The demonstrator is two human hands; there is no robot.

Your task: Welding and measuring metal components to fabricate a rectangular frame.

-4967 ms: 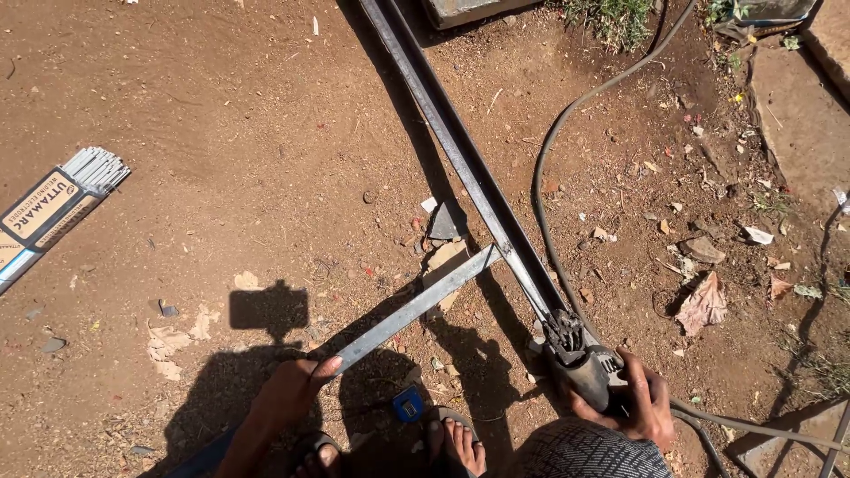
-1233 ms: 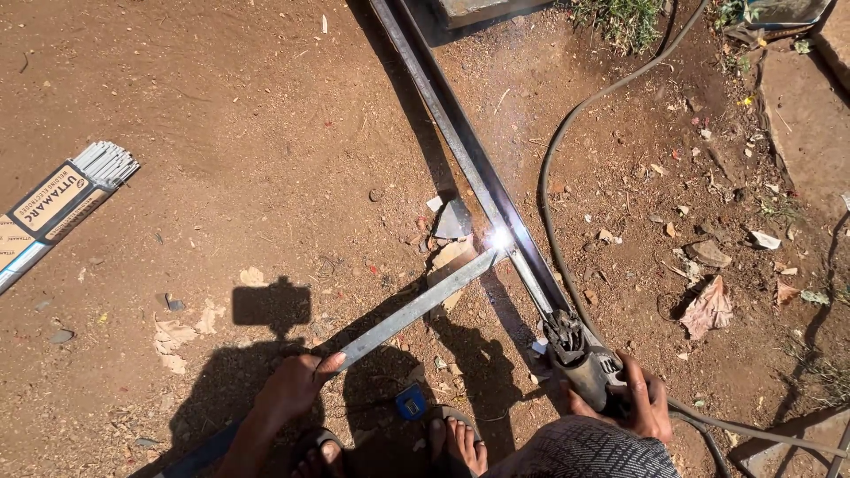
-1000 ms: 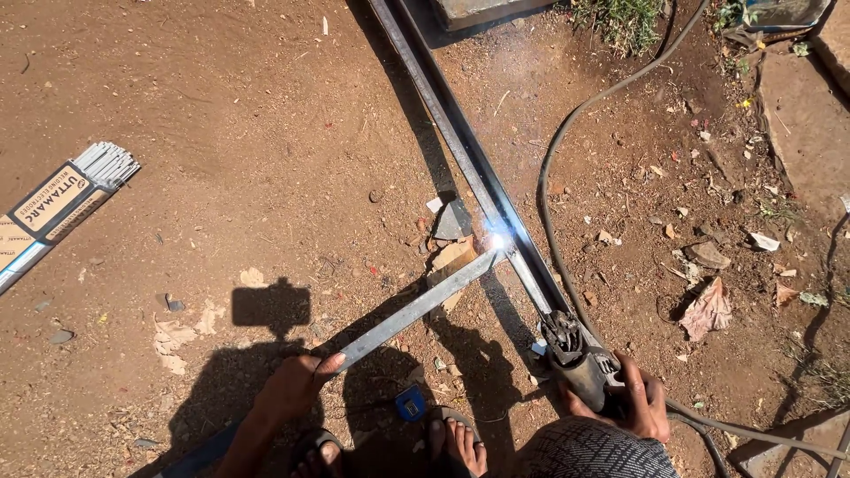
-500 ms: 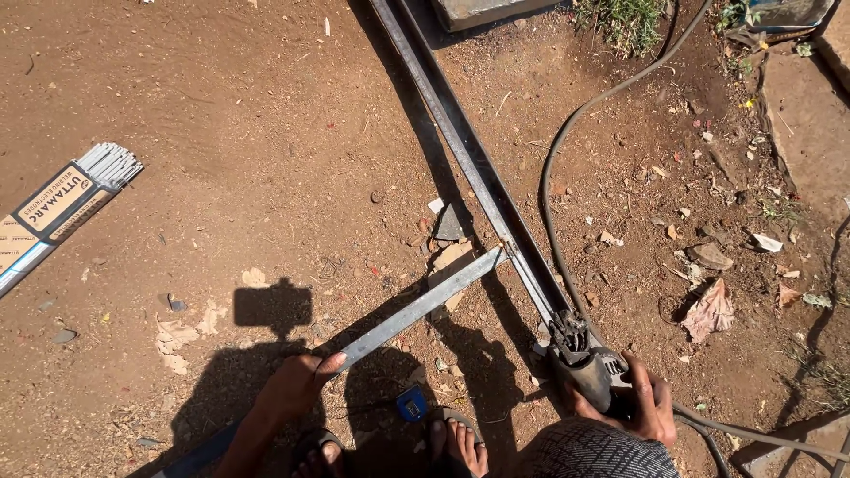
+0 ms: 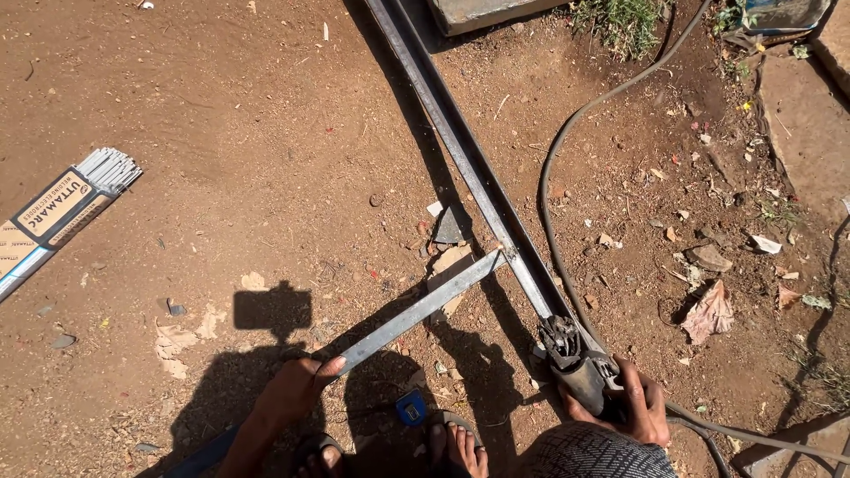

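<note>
My left hand (image 5: 297,389) grips the near end of a short grey metal bar (image 5: 425,308) that slants up to the right. Its far end butts against a long steel bar (image 5: 469,168) lying diagonally on the dirt. My right hand (image 5: 633,403) holds a welding electrode holder (image 5: 575,358), its jaws resting beside the long bar below the joint (image 5: 503,257). A black cable (image 5: 567,150) runs from the holder up to the top right. No arc glows at the joint.
An open box of welding rods (image 5: 62,208) lies at the left edge. Small flat stones (image 5: 447,230) prop the joint. My sandalled feet (image 5: 456,447) and a small blue object (image 5: 410,409) sit at the bottom. Dry leaves, stones and a slab (image 5: 810,115) lie right.
The bright welding arc at the joint has gone out. The electrode holder has drawn back from the joint toward me. My left hand still holds the short bar in place.
</note>
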